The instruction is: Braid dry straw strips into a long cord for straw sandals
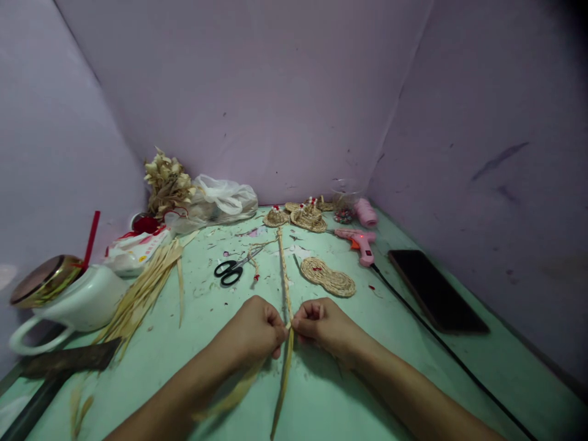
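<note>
My left hand and my right hand meet at the middle of the green table, both closed in a pinch on a straw braid. The braided part runs away from my hands toward the back of the table. Loose straw strands hang from the pinch toward me. My knuckles face up, and the fingertips are pressed together on the straw.
Black scissors, two joined woven straw discs, a pink glue gun with its black cord, a dark phone, a straw bundle, a white pitcher, small woven hats, a plastic bag.
</note>
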A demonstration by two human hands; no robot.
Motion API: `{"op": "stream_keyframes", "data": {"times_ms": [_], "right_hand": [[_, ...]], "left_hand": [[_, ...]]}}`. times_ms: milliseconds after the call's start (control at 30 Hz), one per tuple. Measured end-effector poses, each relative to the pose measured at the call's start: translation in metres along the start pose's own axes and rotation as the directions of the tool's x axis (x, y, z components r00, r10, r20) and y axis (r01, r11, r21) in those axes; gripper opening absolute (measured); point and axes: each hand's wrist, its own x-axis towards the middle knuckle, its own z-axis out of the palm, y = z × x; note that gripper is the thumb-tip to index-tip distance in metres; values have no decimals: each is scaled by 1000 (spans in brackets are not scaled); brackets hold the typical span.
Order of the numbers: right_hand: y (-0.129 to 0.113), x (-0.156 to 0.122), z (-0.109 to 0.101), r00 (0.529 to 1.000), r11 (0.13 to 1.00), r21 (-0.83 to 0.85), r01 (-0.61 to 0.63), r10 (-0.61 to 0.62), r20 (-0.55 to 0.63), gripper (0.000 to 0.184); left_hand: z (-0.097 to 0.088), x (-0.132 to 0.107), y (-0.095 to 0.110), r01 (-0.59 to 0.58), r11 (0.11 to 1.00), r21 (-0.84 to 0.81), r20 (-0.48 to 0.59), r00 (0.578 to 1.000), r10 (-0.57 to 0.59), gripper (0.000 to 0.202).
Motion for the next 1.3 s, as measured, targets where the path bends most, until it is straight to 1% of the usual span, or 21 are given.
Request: {"op": "stream_keyframes", "data": {"times_ms": [67, 133, 233, 300, 400, 533, 600, 667, 733, 767, 800, 833, 867, 900, 933, 967, 1000, 1100, 1167, 1233, 1300], "right_hand": [[-3, -2, 1, 1000, 999, 42, -2, 2, 5, 7], [-6, -4, 2, 1000, 996, 88, -10, 10, 0, 5], [-10, -7, 3, 1000, 993, 114, -25, 27, -12, 4], [-12, -8, 3, 1000, 995, 101, -23, 24, -5, 6], [-12, -8, 4, 1000, 997, 74, -29, 29, -5, 7], [-8, -5, 4, 999, 991, 128, -43, 44, -2, 12], [-6, -4, 3, 999, 982, 181, -48, 47, 10, 14], [-7, -5, 1, 998, 974, 218, -68, 63, 28, 17], [-9, -7, -1, 995, 966, 244, -88, 76, 57, 19], [-11, -7, -2, 994, 963, 251, -97, 80, 76, 21], [-12, -8, -4, 992, 960, 260, -101, 79, 94, 22], [-13, -9, -5, 991, 958, 269, -100, 72, 110, 23], [-13, -9, -6, 990, 957, 275, -94, 62, 124, 24], [-13, -9, -7, 989, 957, 276, -87, 50, 139, 25], [-13, -8, -7, 988, 958, 274, -81, 40, 151, 26], [-12, -7, -8, 987, 960, 270, -76, 34, 156, 26], [-11, -6, -9, 987, 962, 263, -77, 37, 157, 27], [-6, -3, -10, 988, 975, 208, -82, 51, 147, 27], [-3, -2, -10, 990, 994, 107, -31, 16, 138, 21], [0, -2, -10, 993, 995, -62, 73, -67, 99, 13], [0, -4, -10, 986, 954, -250, 165, -158, 50, 9]], "left_hand": [[5, -5, 4, 27, 999, 38, -16, 1000, -27, 19], [12, -9, 7, 26, 992, 120, -89, 996, -15, 20], [25, -17, 9, 1, 935, 353, -252, 963, 94, 22], [33, -22, 9, 14, 861, 509, -300, 940, 163, 25], [45, -28, 9, 19, 771, 636, -252, 950, 185, 30], [51, -35, 10, -21, 740, 672, -175, 967, 187, 32], [45, -36, 12, -47, 771, 636, -185, 960, 210, 31], [31, -33, 15, -70, 836, 545, -241, 941, 236, 31], [15, -25, 17, -83, 921, 380, -338, 915, 221, 27], [8, -21, 17, -89, 967, 238, -363, 916, 173, 22], [2, -16, 17, -57, 997, 53, -314, 947, 71, 23], [-1, -11, 16, -4, 992, -129, -209, 978, -23, 26], [-2, -7, 15, 50, 958, -282, -78, 994, -75, 29], [-1, -4, 13, 101, 914, -394, 47, 995, -90, 28], [1, -1, 10, 132, 875, -467, 133, 988, -78, 25], [3, 1, 8, 141, 850, -508, 177, 983, -57, 21], [6, 2, 5, 142, 840, -523, 187, 981, -50, 19], [13, 5, -1, 156, 876, -457, 141, 985, -101, 15], [16, 7, -4, 139, 918, -372, 59, 990, -127, 12], [19, 9, -5, 68, 948, -311, -54, 995, -89, 9], [22, 11, -6, -6, 960, -278, -131, 991, -32, 11]]}}
